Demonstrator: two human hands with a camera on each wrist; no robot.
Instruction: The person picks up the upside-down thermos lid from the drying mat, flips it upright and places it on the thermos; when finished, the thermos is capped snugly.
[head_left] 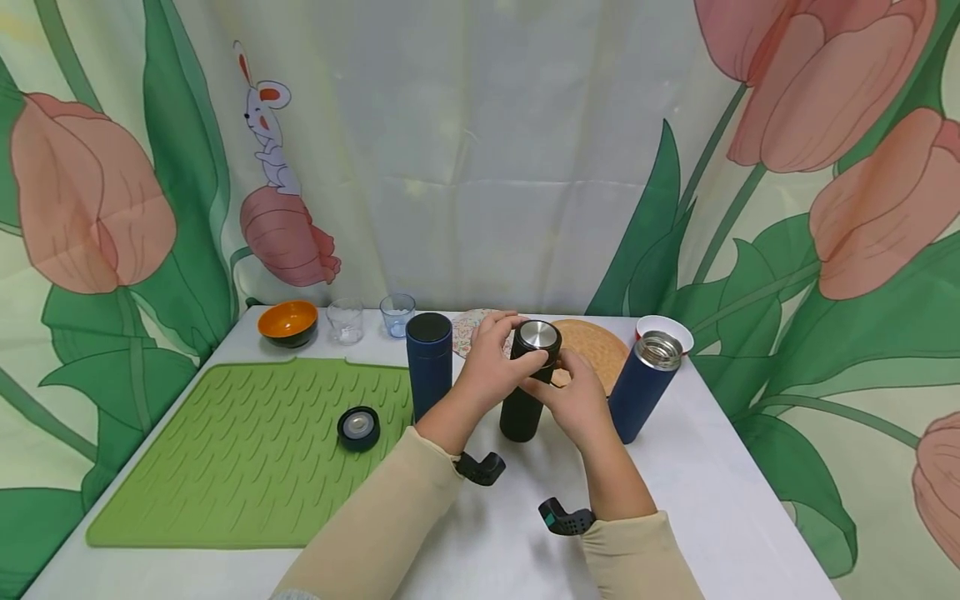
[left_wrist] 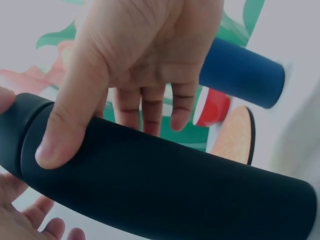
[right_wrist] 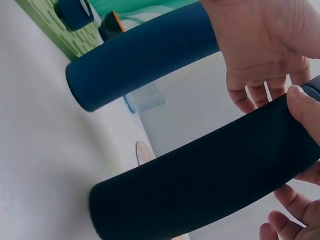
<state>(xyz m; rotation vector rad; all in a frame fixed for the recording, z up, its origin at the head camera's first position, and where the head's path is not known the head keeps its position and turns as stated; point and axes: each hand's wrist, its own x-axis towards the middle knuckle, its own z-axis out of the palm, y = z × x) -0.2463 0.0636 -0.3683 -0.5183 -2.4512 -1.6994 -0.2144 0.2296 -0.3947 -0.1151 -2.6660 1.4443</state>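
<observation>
1. Head view: a white table [head_left: 738, 533] fills the lower part of the frame, backed by a pale curtain [head_left: 487, 150] printed with large pink tulips, green leaves and, upper left, a rabbit. A ribbed green mat [head_left: 247, 450] covers the table's left side, with a dark lid [head_left: 358, 428] on it. Right of centre, a black bottle [head_left: 520, 417] is upright between two hands: the left hand [head_left: 491, 358] grips it at the silver-topped lid, the right hand [head_left: 579, 396] holds it just below. A closed blue bottle [head_left: 430, 379] stands to its left, an open blue bottle [head_left: 641, 396] to its right. Along the back edge sit an orange bowl [head_left: 288, 319], two glasses [head_left: 397, 317], a round woven mat [head_left: 600, 346] and a red-and-white bowl [head_left: 671, 329].

2. Left wrist view: the black bottle slants across the lower frame; the right thumb presses its side, with the curtain behind.

3. Right wrist view: bare white tabletop fills the left, the green mat upper left; whether the black bottle's base touches the table, I cannot tell.
</observation>
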